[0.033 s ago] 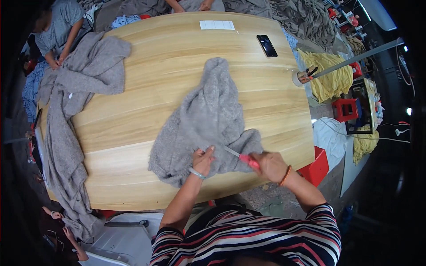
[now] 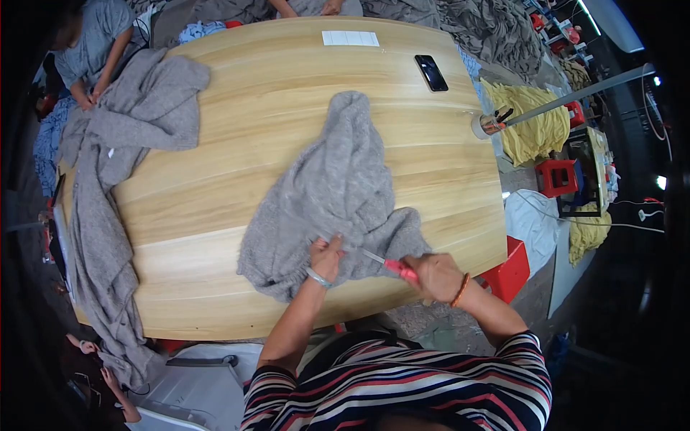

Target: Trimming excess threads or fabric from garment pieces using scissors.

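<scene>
Nothing has shifted from the picture taken an instant ago. Both my hands, the cloth and the tool sit where they did, so the work is paused at the same spot on the fabric.

My left hand (image 2: 327,255) has its grip pinched together on a fold at the near edge of the grey knitted garment (image 2: 338,179), thumb and fingers closed on the knit. My right hand (image 2: 433,275) has its grip clamped round the red-handled snips (image 2: 389,265). Their thin metal tip points across towards my left grip and stops just beside the pinched fold. I cannot tell whether the blades touch the yarn.

The garment lies spread on the counter (image 2: 251,129), reaching from my left grip away to the far side, with one lobe bunched just beyond my right grip. There is a pale band (image 2: 317,278) on my left wrist and an orange one (image 2: 461,289) on my right.

Well beyond both grips, a dark phone (image 2: 431,72) and a white sheet (image 2: 350,38) lie flat near the far edge. Far off to the left of my left grip, a heap of grey knitwear (image 2: 136,108) hangs over the counter's end, and another person (image 2: 86,43) is handling it.
</scene>
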### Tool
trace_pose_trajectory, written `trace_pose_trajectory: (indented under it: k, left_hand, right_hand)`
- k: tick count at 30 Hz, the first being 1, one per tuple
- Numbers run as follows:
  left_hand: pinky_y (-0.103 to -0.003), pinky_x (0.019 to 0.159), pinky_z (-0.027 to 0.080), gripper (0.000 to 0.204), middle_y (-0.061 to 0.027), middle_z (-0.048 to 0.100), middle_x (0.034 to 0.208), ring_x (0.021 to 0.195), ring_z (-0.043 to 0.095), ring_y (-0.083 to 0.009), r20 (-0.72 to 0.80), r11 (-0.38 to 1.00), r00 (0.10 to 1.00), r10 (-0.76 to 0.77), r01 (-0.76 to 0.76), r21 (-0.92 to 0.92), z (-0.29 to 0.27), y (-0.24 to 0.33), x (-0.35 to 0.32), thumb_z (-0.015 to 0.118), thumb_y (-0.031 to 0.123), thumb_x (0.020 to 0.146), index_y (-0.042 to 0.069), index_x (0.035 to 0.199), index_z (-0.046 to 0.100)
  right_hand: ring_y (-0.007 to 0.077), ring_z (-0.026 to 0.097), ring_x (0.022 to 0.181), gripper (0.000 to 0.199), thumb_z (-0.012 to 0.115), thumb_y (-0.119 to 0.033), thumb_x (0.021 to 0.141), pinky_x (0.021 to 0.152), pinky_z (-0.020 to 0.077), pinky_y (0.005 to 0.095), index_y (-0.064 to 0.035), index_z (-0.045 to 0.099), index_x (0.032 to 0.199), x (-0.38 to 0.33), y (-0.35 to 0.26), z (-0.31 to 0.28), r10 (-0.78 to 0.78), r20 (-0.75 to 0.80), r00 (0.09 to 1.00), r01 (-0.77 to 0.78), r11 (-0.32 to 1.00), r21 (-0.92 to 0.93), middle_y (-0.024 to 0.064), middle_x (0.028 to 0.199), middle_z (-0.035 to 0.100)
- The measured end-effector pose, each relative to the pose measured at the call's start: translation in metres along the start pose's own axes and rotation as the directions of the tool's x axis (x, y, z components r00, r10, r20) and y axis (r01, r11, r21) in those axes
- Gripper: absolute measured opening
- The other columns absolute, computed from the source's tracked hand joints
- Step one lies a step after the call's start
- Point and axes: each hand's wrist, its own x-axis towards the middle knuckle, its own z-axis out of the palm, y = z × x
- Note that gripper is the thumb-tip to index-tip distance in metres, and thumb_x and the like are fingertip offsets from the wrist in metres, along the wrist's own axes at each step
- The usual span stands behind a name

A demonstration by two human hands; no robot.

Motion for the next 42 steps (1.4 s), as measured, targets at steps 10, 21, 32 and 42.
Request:
trace_pose_trajectory:
  k: [10,21,32,42]
  left_hand:
    - [-0.026,0.05,0.042,0.022,0.0035,0.06,0.067,0.055,0.052,-0.0074,-0.093,0.907,0.958,0.27,-0.221,0.358,-0.028,-0.019,0.018,0.069,0.008,0.087,0.007,0.066,0.061]
    - [-0.041,0.072,0.052,0.036,-0.0243,0.068,0.091,0.082,0.068,-0.0343,0.025,-0.124,0.922,0.387,0.025,0.992,0.032,0.1,-0.05,0.072,0.034,0.083,-0.001,0.09,0.067]
    - [-0.053,0.119,0.011,0.055,-0.0217,0.03,0.155,0.145,0.023,-0.0392,0.507,-0.489,0.75,0.425,-0.282,0.826,-0.008,0.064,0.05,0.069,0.032,0.08,0.001,0.125,0.061]
    - [-0.06,0.117,0.004,0.061,-0.0193,0.03,0.155,0.146,0.015,-0.0423,0.457,-0.597,0.825,0.333,-0.19,0.779,0.001,0.065,0.047,0.073,0.02,0.066,0.004,0.123,0.062]
  right_hand:
    - [0.033,0.065,0.058,0.024,0.064,-0.028,0.087,0.053,0.05,0.0426,-0.0053,0.06,0.092,-0.011,-0.007,0.003,0.01,-0.01,1.0,-0.01,1.0,0.013,0.0159,0.06,0.062]
    - [0.0307,0.065,0.074,0.033,0.065,-0.022,0.084,0.063,0.0532,0.0402,-0.0065,0.057,0.112,-0.012,0.012,0.01,-0.041,-0.164,0.986,0.057,0.994,0.089,0.0141,0.074,0.065]
    - [0.0363,0.067,0.066,0.027,0.064,-0.03,0.089,0.062,0.0526,0.0447,-0.0057,0.061,0.102,0.032,-0.008,-0.012,0.016,0.061,0.998,-0.016,1.0,0.001,0.0178,0.068,0.065]
    - [0.0382,0.068,0.08,0.028,0.063,-0.032,0.088,0.071,0.0521,0.0497,-0.0049,0.066,0.095,0.041,-0.013,-0.013,0.059,0.119,0.991,-0.067,0.996,0.066,0.0205,0.081,0.069]
